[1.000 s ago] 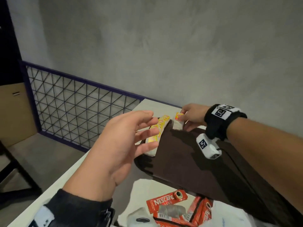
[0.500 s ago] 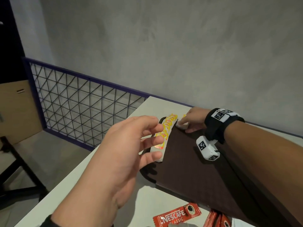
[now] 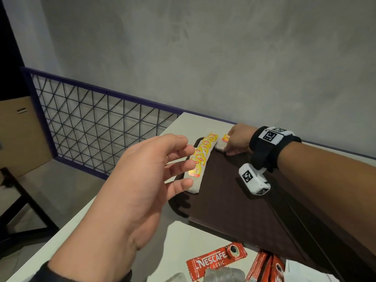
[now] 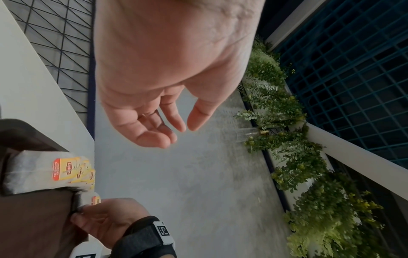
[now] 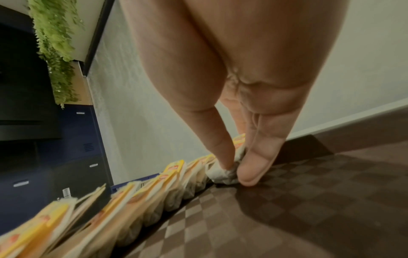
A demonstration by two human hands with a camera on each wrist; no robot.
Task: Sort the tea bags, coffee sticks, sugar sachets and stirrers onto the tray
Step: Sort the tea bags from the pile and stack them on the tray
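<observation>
1. Leftmost, the left hand point(image 3: 130, 192) hovers above the near-left edge of the tray point(image 3: 234, 210), fingers loosely spread and holding nothing; the left wrist view shows its palm bare.
2. Just right of it, a row of tea bags point(image 3: 200, 161) with yellow tags lies overlapped along the tray's left side, running from near to far.
3. Further right, at the tray's far corner, the right hand point(image 3: 238, 139) pinches one more tea bag point(image 3: 221, 144) between thumb and fingertips point(image 5: 253, 167), its lower edge touching the tray floor just beside the row's far end.
4. By my judgement the step in hand is setting down this tea bag; tea bags look nearly sorted.
5. Next the pinch needs to let go without dragging the bag's tag or disturbing its neighbours.
6. Near the bottom, red coffee sticks point(image 3: 215, 261) lie on the white counter point(image 3: 85, 226), off the tray; these likely come next. Sugar sachets and stirrers I cannot make out.
</observation>
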